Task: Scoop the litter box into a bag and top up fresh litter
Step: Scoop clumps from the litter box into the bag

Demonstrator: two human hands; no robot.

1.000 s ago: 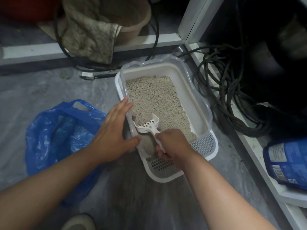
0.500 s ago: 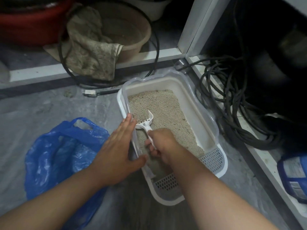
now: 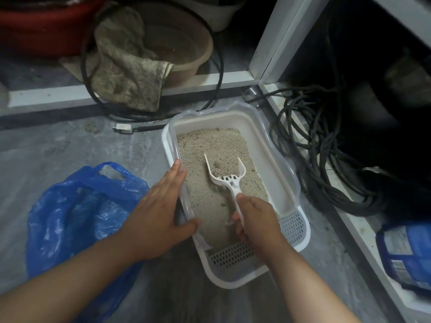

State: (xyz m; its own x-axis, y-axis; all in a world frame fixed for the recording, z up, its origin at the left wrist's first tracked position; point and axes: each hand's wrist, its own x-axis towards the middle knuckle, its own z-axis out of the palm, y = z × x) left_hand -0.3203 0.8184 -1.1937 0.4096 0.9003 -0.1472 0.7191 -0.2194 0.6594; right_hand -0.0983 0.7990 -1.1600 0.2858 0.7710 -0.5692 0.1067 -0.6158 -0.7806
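A white litter box with a clear rim stands on the grey floor, holding beige litter. My right hand grips the handle of a white slotted scoop, whose head lies in the middle of the litter with a small dark clump in it. My left hand rests on the box's left rim, fingers straight along the outside and thumb hooked inside. An open blue plastic bag lies on the floor left of the box. A blue litter bag sits on the ledge at the right.
Coiled black cables lie close to the box's right side. Behind it, over a white ledge, stand a brown basin with a dirty cloth and a red tub. A white post rises at the corner.
The scoop has moved from the box's left side toward the middle of the litter, its head turned flat. The left hand stays on the rim. The view has shifted closer.
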